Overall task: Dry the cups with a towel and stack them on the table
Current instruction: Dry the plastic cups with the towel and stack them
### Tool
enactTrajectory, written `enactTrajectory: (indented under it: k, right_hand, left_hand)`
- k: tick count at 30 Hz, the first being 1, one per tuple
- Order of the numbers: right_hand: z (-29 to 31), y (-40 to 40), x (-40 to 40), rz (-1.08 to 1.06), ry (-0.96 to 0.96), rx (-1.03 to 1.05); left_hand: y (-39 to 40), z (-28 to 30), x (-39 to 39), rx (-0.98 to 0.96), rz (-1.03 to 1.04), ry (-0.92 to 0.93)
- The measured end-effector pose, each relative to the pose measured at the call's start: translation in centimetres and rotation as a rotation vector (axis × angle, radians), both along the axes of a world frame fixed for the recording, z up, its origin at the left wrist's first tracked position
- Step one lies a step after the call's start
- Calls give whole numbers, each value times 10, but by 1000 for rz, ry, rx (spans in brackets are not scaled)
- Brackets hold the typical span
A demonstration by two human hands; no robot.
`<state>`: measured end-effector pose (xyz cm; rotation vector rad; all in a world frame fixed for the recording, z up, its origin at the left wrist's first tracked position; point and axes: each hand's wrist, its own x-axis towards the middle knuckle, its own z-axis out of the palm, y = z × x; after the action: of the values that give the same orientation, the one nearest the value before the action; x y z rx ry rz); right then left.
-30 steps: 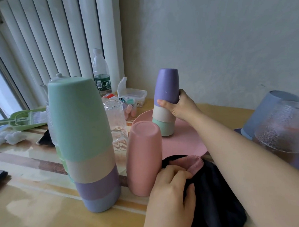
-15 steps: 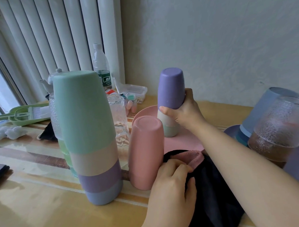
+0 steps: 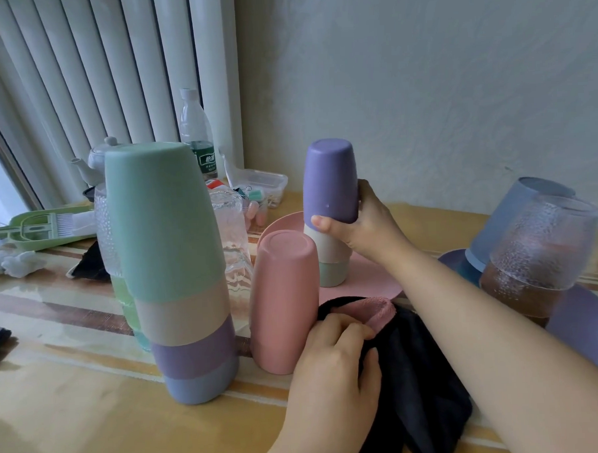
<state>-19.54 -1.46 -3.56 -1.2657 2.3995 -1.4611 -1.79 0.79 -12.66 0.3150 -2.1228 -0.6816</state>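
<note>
Head view, one entry per item.

Tall stack of inverted matte plastic cups, mint green over beige, lilac and pale blue [image 3: 176, 266]: stands on the glossy yellow striped surface [image 3: 76, 407], near left. Judged done.

Single inverted pink plastic cup [image 3: 283, 302]: stands alone on the surface just right of the tall stack, touching the towel. Not yet stacked; whether dried cannot be told.

Short stack on the round pink plastic plate [image 3: 372, 278]: purple plastic cup [image 3: 330, 180] sits partly raised over a beige cup [image 3: 322, 242] and a pale green cup [image 3: 332, 274]. Judged waiting for drying.

Right hand [image 3: 366, 223]: fingers and thumb curled round the purple cup's lower edge, holding it.

Left hand [image 3: 334, 368]: curled on the dark towel with pink lining [image 3: 417, 375], gripping it beside the pink cup.

Inverted textured clear glass [image 3: 542, 250] and inverted blue translucent cup [image 3: 509, 217], far right, on a purple plate [image 3: 590, 330]: droplets show on the glass; judged still to dry.

Estimate: four cups stacked, at least six pieces outstanding.
</note>
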Motion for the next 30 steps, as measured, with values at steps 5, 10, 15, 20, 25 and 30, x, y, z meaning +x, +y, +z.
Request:
enactTrajectory:
  k: [5, 10, 15, 20, 25, 30]
  right_hand:
    - [10, -1, -5, 27, -193, -165]
    - [36, 4, -4, -3, -177, -235]
    - [54, 46, 17, -37, -133, -223]
    - [28, 112, 58, 20, -228, -164]
    - [13, 143, 105, 138, -232, -110]
    - [10, 144, 119, 196, -215, 15]
  left_hand:
    - [0, 0, 1, 9, -3, -4]
    - [1, 5, 5, 49, -28, -50]
    - [3, 23, 13, 66, -46, 41]
    - [10, 54, 29, 86, -83, 244]
    - [16, 66, 43, 418, -289, 102]
    - [16, 72, 51, 671, -394, 59]
